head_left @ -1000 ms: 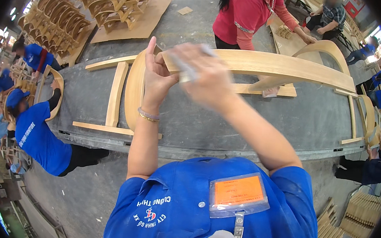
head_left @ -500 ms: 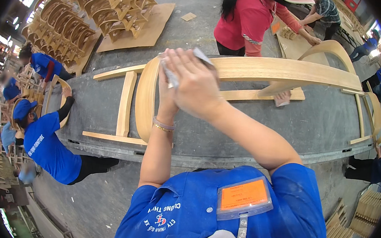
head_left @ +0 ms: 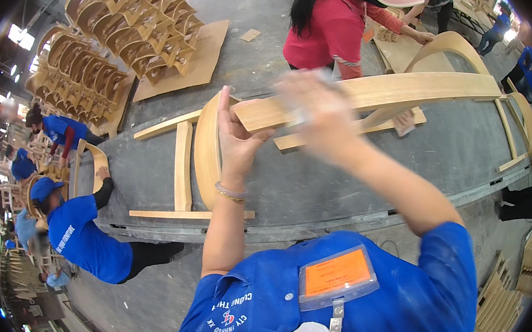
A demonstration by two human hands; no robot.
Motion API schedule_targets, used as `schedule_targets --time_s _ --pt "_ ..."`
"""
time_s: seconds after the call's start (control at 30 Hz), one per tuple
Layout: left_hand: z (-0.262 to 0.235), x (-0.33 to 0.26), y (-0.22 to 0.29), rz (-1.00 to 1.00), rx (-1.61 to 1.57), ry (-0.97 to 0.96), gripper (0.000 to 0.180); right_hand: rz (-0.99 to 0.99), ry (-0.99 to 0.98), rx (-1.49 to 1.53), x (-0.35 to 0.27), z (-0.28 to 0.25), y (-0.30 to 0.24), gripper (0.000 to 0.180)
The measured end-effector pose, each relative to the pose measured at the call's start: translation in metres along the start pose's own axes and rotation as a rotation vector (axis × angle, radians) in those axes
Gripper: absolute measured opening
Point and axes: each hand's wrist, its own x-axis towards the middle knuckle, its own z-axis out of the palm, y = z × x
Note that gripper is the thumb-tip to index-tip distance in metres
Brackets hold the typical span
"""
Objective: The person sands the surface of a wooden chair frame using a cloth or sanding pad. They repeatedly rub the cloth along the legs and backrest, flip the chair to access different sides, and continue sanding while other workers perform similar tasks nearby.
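I am raising both forearms up in front of me. My left hand point(head_left: 238, 139) is standing upright, fingers together and pointing up, thumb curling right. My right hand point(head_left: 321, 111) is blurring, so its fingers are unclear.

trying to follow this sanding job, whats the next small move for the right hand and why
Probably another stroke along the curved wooden rail. The right hand is blurred on the rail's near end, seemingly pressing a pale sanding pad, while the left hand braces the bend. The rail's far stretch toward the person in red lies uncovered.
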Motion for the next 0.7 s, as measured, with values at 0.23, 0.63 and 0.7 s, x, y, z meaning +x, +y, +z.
schedule_targets --time_s 0.23,0.63,0.7 --pt "-0.009 0.002 0.002 0.049 0.054 -0.035 0.118 -0.202 0.141 0.239 -0.004 0.031 -0.008 0.063" --pt "0.042 0.040 0.045 -0.073 1.066 0.044 0.035 0.490 0.336 -0.354 -0.182 -0.192 0.352 0.048" --pt "0.071 0.041 0.042 0.054 1.288 0.007 0.037 0.610 0.374 -0.330 -0.189 -0.189 0.364 0.046"
